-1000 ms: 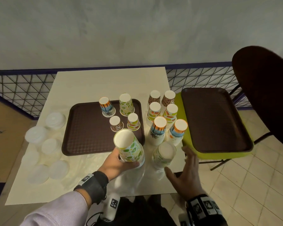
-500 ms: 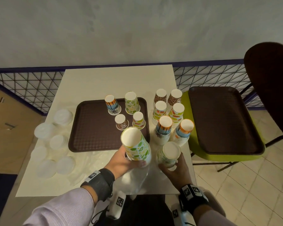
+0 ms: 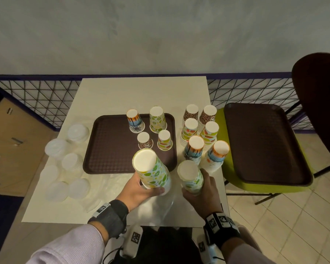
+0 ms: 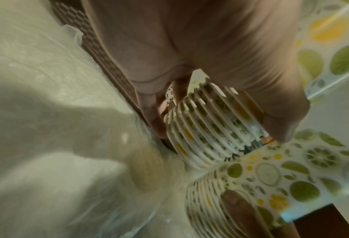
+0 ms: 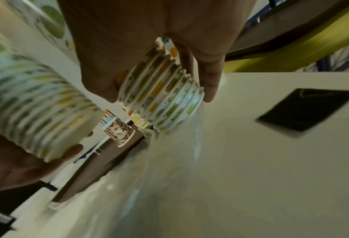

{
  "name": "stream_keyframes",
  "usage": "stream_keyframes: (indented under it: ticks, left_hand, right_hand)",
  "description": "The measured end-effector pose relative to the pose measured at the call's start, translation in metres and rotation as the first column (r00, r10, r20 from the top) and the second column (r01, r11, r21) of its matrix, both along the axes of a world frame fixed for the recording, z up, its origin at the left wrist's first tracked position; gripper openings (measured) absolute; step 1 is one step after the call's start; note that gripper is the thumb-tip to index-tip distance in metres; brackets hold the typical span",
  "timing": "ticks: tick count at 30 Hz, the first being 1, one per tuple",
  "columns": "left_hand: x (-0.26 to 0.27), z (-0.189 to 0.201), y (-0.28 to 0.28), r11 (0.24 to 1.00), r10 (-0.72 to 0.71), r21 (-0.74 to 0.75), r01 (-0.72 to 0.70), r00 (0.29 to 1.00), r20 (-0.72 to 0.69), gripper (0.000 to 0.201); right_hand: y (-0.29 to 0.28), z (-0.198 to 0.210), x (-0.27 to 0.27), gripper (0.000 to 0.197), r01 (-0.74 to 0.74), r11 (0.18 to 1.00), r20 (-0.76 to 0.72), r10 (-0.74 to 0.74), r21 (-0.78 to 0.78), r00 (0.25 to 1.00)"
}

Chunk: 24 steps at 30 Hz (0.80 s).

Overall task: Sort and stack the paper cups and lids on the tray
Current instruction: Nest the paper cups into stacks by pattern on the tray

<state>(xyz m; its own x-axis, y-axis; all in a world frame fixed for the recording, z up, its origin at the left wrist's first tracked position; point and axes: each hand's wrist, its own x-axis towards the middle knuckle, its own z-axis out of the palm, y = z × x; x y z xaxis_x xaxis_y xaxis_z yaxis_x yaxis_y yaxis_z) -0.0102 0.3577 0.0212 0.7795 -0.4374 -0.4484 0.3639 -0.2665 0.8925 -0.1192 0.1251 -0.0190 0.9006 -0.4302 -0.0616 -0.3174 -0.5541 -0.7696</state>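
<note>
My left hand (image 3: 147,189) grips the rim end of a tilted stack of lime-print paper cups (image 3: 151,168), just in front of the brown tray (image 3: 107,149). My right hand (image 3: 200,187) is curled round a second lime-print stack (image 3: 191,176) beside it. In the left wrist view the stacked rims (image 4: 206,125) sit between fingers and thumb. The right wrist view shows the other stack's rims (image 5: 163,99) in my fingers. Several single upturned cups stand on the tray's right half, among them a palm-print cup (image 3: 134,121) and a leopard-print cup (image 3: 144,141). White lids (image 3: 72,162) lie left of the tray.
Several tall cup stacks (image 3: 198,134) crowd the table between the tray and its right edge. A second brown tray (image 3: 265,145) lies on a green chair to the right. Clear plastic wrap (image 3: 160,208) lies crumpled under my hands. A wire fence runs behind the table.
My right hand has come in from the table's front right edge and closed round the second lime-print stack. The left hand keeps its stack, tilted a little further.
</note>
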Motion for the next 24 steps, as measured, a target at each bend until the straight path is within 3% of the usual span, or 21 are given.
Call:
stream_keyframes:
  ticks: [4,7,10,15,18,21,24]
  left_hand:
    - [-0.003,0.015,0.019,0.997,0.031,0.074,-0.038,0.995,0.093,0.092]
    - [-0.005,0.029,0.031,0.994,0.093,0.051,-0.101,0.986,0.136,0.094]
    - [-0.004,0.042,0.039,0.988,0.143,0.039,-0.152,0.975,0.171,0.091]
    - [0.005,0.056,0.051,0.974,0.218,0.013,-0.226,0.952,0.214,0.084]
    - [0.015,0.062,0.058,0.969,0.24,-0.006,-0.246,0.942,0.236,0.085]
    - [0.03,0.068,0.063,0.971,0.233,-0.008,-0.238,0.94,0.248,0.088]
    - [0.05,0.072,0.067,0.977,0.205,0.0,-0.212,0.942,0.266,0.086]
  right_hand:
    - [-0.001,0.03,-0.005,0.085,-0.023,0.999,0.073,0.025,-0.021,0.997]
    - [0.0,0.054,-0.007,0.088,-0.062,0.998,0.109,0.059,0.016,0.992]
    - [0.004,0.083,0.007,0.091,-0.091,0.984,0.13,0.071,0.156,0.989]
    - [0.027,0.126,0.07,0.074,-0.12,0.939,0.248,0.038,0.322,0.968]
    - [0.047,0.143,0.129,0.053,-0.034,0.988,0.329,-0.017,0.15,0.944]
    - [0.059,0.151,0.19,0.075,0.008,0.935,0.308,-0.125,0.356,0.943]
    - [0.06,0.146,0.235,0.089,0.132,0.932,0.232,-0.219,0.337,0.948]
